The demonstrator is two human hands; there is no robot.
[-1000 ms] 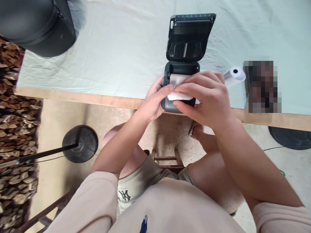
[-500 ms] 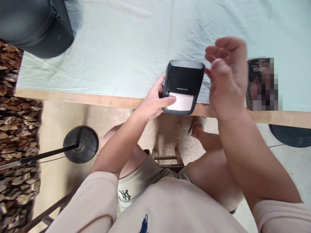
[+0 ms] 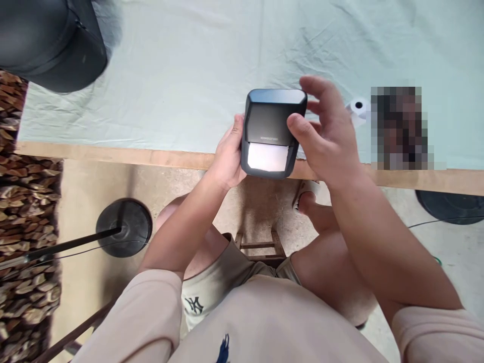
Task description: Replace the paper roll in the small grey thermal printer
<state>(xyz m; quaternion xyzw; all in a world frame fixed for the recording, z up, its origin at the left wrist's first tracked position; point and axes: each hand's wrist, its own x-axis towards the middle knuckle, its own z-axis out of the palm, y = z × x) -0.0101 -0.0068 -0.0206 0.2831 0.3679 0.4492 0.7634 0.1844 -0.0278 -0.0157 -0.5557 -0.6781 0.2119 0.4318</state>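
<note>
Printer held between two hands at the table's near edge

The printer (image 3: 275,130) sits between the hands, over the wooden edge (image 3: 121,155) of the table, with its lid down. White paper (image 3: 267,157) shows in the opening at the end nearer the person, and a line of small pale lettering, too blurred to read, runs just above it.

The left hand (image 3: 230,155) is clasped on the printer's left side, its thumb lying up along that side; the other fingers are hidden behind the body. The right hand (image 3: 333,135) is at the opposite side, half curled, its thumb over the right margin of the lid and its forefinger by the far right corner. Whether it grips firmly or only touches, I cannot tell.

Just beyond the right hand, on its outer side, a white roll (image 3: 359,107) with a dark core lies on the pale green cloth (image 3: 170,75), partly covered by that hand. Farther right of the same hand is a pixelated patch (image 3: 400,131), its contents unreadable. Well away from the left hand, ahead and to its left, stands a black bin-like thing (image 3: 49,48), cut off by the frame. Below and left of the left hand, a round black base (image 3: 124,226) with a pole rests on the floor, near stacked logs (image 3: 28,242).
</note>
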